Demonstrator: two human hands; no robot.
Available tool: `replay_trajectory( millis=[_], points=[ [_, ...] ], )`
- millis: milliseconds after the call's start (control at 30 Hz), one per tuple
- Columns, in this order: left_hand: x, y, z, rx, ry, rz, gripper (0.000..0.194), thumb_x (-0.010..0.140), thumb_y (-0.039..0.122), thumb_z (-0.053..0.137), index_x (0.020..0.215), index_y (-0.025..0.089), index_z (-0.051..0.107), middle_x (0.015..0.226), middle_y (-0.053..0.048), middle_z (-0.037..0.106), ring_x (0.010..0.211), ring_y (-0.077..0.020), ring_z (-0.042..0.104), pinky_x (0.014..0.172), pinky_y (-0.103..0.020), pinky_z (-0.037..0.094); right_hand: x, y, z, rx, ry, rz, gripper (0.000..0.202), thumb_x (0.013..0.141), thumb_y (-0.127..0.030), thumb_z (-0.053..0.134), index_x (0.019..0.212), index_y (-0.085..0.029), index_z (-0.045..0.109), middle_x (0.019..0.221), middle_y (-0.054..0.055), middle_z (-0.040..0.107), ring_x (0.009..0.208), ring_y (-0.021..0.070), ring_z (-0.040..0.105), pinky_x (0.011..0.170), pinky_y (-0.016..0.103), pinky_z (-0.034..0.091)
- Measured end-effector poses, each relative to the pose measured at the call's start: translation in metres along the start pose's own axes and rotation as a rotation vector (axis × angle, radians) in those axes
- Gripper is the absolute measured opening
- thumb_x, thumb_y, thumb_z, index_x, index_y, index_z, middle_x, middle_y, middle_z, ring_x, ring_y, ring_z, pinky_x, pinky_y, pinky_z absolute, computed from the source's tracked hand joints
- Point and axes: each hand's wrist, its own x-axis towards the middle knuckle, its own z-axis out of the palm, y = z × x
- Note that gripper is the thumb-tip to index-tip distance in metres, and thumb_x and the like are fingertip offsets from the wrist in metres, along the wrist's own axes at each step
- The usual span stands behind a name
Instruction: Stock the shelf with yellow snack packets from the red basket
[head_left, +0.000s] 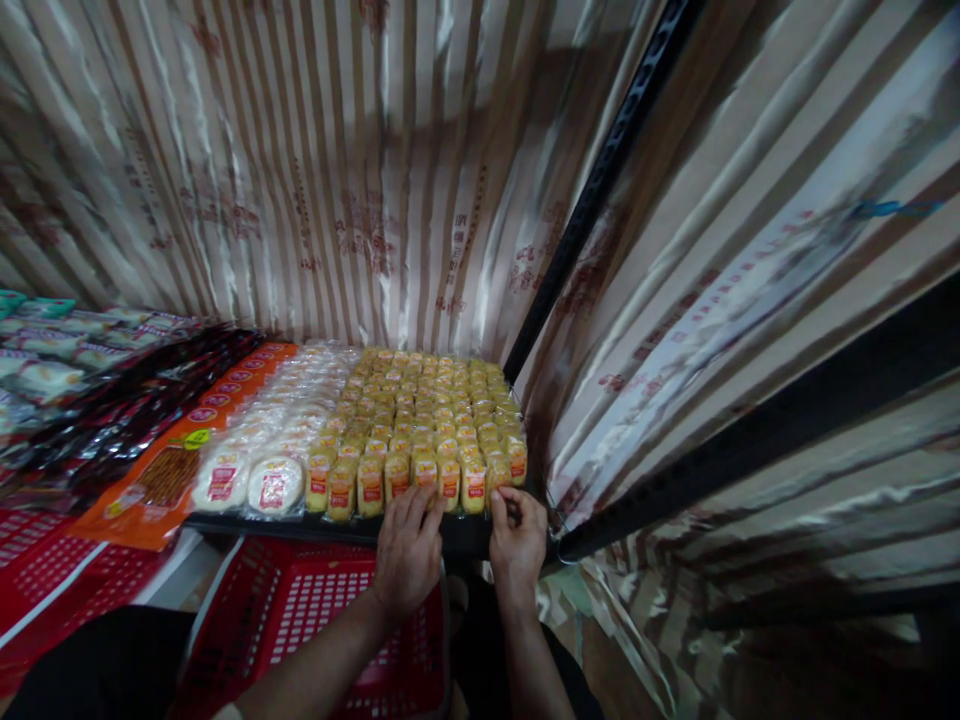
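Note:
Small yellow wrapped cakes [372,485] with red labels stand in tight rows at the right end of a dark shelf [292,528]. My left hand [409,548] is at the front row, its fingers closed and bent against the lower part of one wrapped cake [424,468]. Further right, my right hand [519,535] pinches the lower end of the last cake in that row [498,474] between thumb and fingers. The fingers partly cover both cakes. Round white wrapped biscuits [275,486] lie in overlapping rows to the left of the cakes.
An orange snack bag [154,490], dark shiny packets [142,395] and pale packets [49,375] fill the shelf's left. Below stand a red basket [319,600] and another red basket [45,560]. A black post [581,220] and striped printed sheeting [337,170] bound the shelf.

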Motion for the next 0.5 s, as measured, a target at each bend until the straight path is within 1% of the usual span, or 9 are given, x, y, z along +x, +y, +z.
replay_trajectory(
  millis=[67, 200, 367, 500],
  points=[
    [0.003, -0.004, 0.002, 0.036, -0.018, 0.017, 0.039, 0.080, 0.007, 0.044, 0.116, 0.016, 0.058, 0.123, -0.009, 0.056, 0.114, -0.0242, 0.047, 0.094, -0.041, 0.044, -0.001, -0.001, 0.002, 0.005, -0.003, 0.015, 0.038, 0.078, -0.053, 0.051, 0.082, -0.017, 0.061, 0.091, 0.008, 0.054, 0.078, 0.0180, 0.054, 0.067, 0.031, 0.048],
    [0.007, -0.010, 0.006, 0.070, -0.037, 0.104, 0.036, 0.082, 0.009, 0.044, 0.115, 0.014, 0.058, 0.122, -0.009, 0.057, 0.114, -0.0239, 0.048, 0.094, -0.039, 0.046, -0.002, -0.002, 0.005, 0.002, -0.007, 0.054, 0.038, 0.077, -0.053, 0.051, 0.082, -0.017, 0.061, 0.088, 0.007, 0.053, 0.074, 0.0172, 0.054, 0.068, 0.032, 0.048],
    [0.006, -0.014, 0.009, 0.098, -0.033, 0.124, 0.038, 0.082, 0.007, 0.043, 0.117, 0.016, 0.057, 0.123, -0.009, 0.057, 0.114, -0.0240, 0.048, 0.093, -0.039, 0.046, -0.001, -0.004, 0.006, 0.025, 0.001, 0.082, 0.039, 0.075, -0.054, 0.052, 0.082, -0.016, 0.061, 0.088, 0.007, 0.053, 0.072, 0.0168, 0.054, 0.069, 0.033, 0.049],
    [0.005, -0.016, 0.011, 0.085, -0.061, 0.145, 0.037, 0.083, 0.007, 0.044, 0.117, 0.013, 0.056, 0.123, -0.009, 0.058, 0.115, -0.0237, 0.048, 0.096, -0.039, 0.044, 0.000, -0.004, 0.006, 0.000, -0.010, 0.087, 0.040, 0.074, -0.055, 0.052, 0.083, -0.016, 0.061, 0.088, 0.007, 0.053, 0.072, 0.0168, 0.054, 0.069, 0.033, 0.049]
  ],
)
